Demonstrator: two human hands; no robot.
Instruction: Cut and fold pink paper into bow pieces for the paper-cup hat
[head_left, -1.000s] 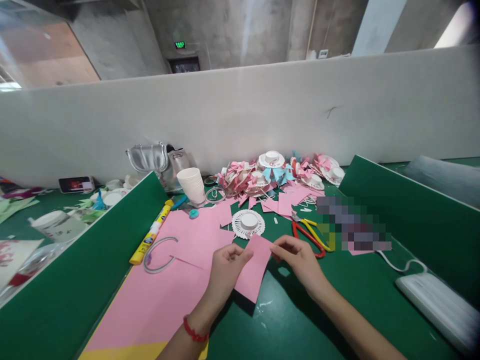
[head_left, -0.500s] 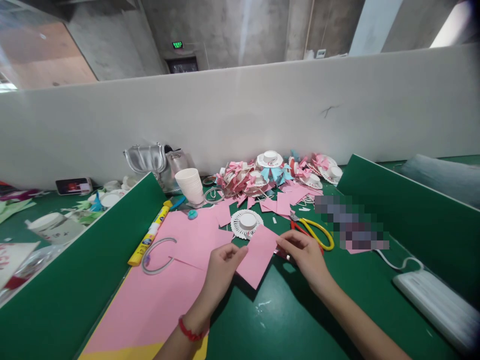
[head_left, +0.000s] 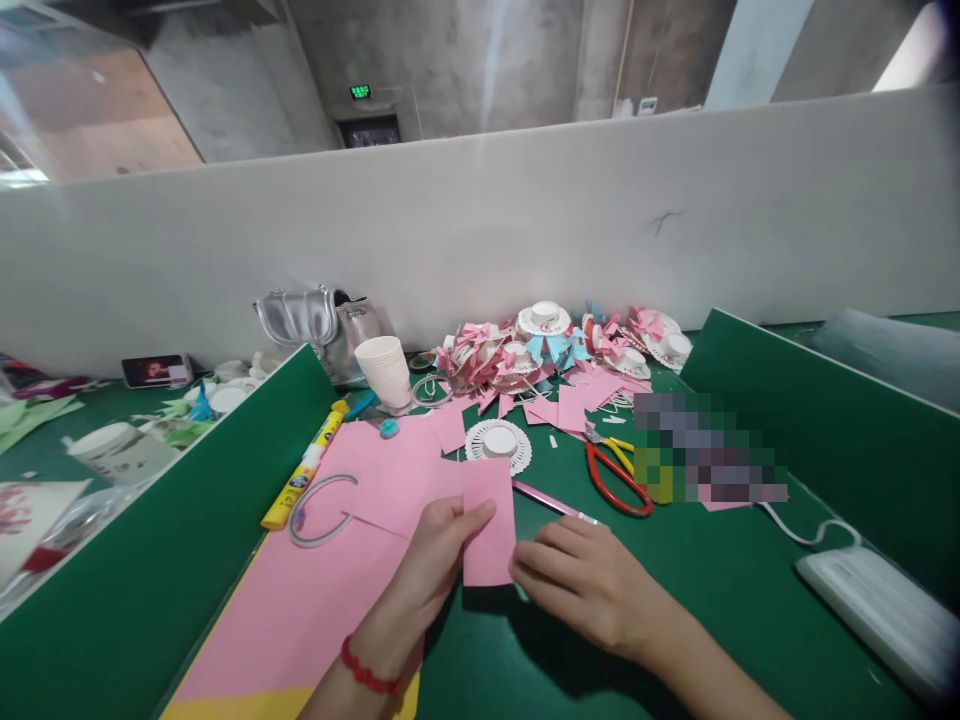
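A small rectangle of pink paper is held up above the green table, its long sides running away from me. My left hand grips its left edge, thumb on the face and fingers underneath. At the lower right corner, my right hand pinches the edge with curled fingers; the fingertips are partly hidden. Just beyond the paper lies a white fringed paper-cup disc, its near rim covered by the sheet. A pink pen rests behind my right hand, with red-and-yellow-handled scissors to the right.
Larger pink sheets cover the left side, with a silver ring and yellow glue tube on or beside them. Stacked paper cups and a pile of pink paper crafts stand behind. Green dividers flank the table; a white mask lies right.
The pink paper has turned from slanted to nearly straight and come slightly nearer. My right hand has moved down from its upper right corner to the lower right, uncovering the pen and scissors.
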